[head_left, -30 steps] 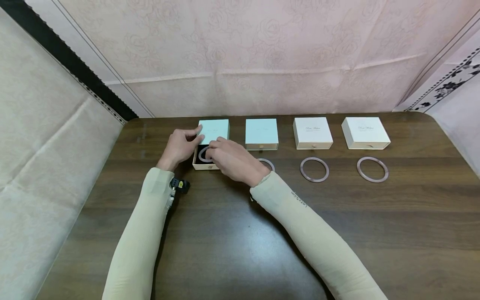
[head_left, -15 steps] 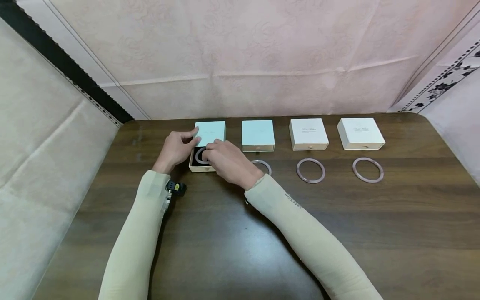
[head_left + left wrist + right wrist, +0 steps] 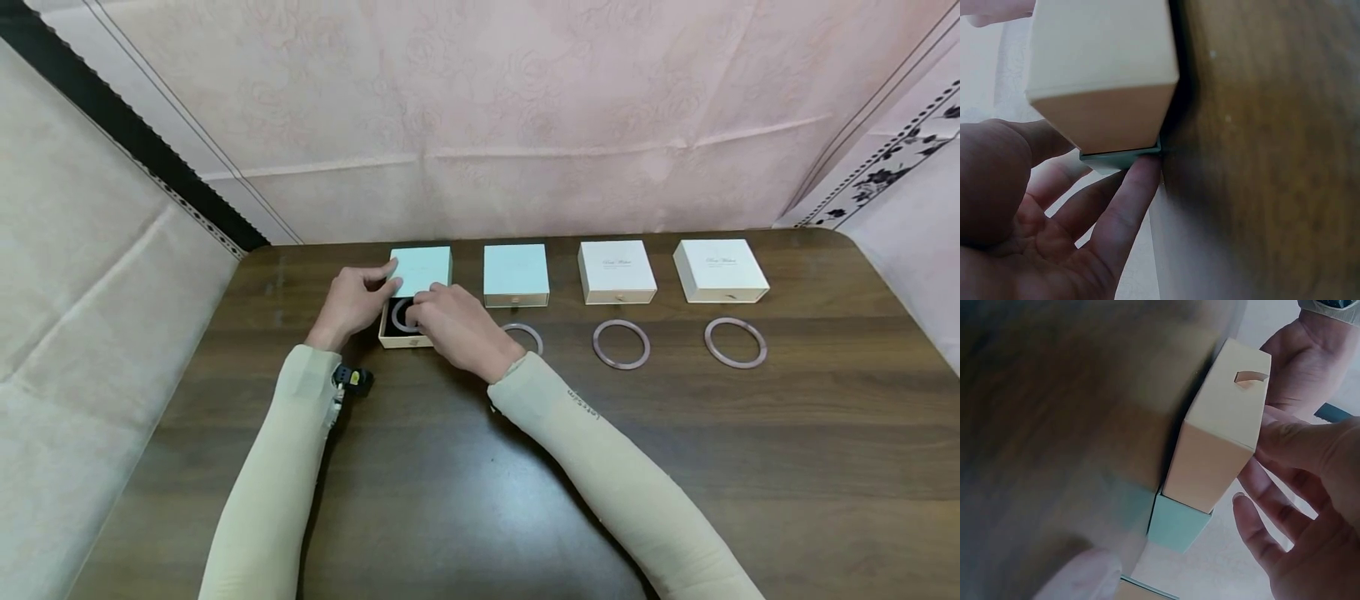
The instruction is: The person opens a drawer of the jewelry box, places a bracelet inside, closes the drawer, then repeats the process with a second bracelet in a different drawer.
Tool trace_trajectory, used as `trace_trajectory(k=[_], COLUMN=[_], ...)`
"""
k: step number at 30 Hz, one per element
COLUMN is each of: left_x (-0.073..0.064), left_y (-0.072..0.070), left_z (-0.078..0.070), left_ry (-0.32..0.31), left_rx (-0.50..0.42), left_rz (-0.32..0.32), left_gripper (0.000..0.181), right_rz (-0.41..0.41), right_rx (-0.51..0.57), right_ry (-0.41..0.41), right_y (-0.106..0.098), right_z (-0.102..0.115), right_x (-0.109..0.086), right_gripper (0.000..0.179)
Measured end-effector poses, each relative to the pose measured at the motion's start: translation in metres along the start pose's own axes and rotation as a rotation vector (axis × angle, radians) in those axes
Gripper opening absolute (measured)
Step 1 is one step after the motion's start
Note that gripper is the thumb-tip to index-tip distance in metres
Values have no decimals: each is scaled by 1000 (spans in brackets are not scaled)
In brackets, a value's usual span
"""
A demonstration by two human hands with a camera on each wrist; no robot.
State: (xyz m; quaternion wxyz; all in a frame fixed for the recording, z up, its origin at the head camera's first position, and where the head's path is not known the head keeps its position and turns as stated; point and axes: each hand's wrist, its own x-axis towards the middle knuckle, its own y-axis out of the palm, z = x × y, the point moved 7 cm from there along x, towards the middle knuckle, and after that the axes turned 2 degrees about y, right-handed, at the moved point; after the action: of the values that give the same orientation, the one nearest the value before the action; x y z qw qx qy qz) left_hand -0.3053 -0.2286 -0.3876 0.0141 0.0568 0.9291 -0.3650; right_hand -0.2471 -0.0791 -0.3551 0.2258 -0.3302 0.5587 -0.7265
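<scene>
One ring (image 3: 395, 315) sits in the blue box's (image 3: 422, 268) pulled-out drawer (image 3: 405, 342) at eleven o'clock, left hand (image 3: 351, 302) touching the box with straight fingers, right hand's (image 3: 460, 328) grip too hidden to tell, while three rings (image 3: 622, 365), twelve to two, still lie outside.

1 pale teal box (image 3: 420, 271) is laid flat at the far side of the bench (image 3: 487, 500), its left side touched by the left grip (image 3: 354, 302). Its cream drawer (image 3: 405, 342) is slid out toward the near side, and the front is marked by a small half-round notch (image 3: 1252, 377). In the black-lined drawer, 1 pale lilac bracelet (image 3: 395, 316) is placed, its left arc exposed, its right part covered by the right grip (image 3: 461, 327); whether it is pinched cannot be told.
</scene>
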Motion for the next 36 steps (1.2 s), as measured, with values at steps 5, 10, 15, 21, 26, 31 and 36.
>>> trace_trajectory(k=[5, 10, 15, 21, 26, 31, 36], left_x=[0, 0, -1, -2, -2, -2, -1], left_y=[1, 0, 0, 0, 1, 2, 0], left_z=[1, 1, 0, 0, 1, 1, 0], left_ry=[9, 0, -6, -11, -10, -15, -17], left_rx=[-2, -5, -1, -13, -20, -22, -35], left_rz=[-2, 2, 6, 12, 5, 11, 18], left_gripper=[47, 47, 48, 47, 47, 46, 48], right_rz=[-7, 8, 5, 14, 15, 33, 31], right_rx=[11, 30, 46, 51, 46, 48, 40], right_ry=[-1, 1, 6, 20, 26, 37, 23], right_y=[1, 1, 2, 3, 5, 6, 4], right_z=[-1, -1, -3, -5, -6, -7, -6], right_x=[1, 2, 3, 4, 3, 2, 2], right_gripper=[31, 31, 30, 30, 31, 30, 29])
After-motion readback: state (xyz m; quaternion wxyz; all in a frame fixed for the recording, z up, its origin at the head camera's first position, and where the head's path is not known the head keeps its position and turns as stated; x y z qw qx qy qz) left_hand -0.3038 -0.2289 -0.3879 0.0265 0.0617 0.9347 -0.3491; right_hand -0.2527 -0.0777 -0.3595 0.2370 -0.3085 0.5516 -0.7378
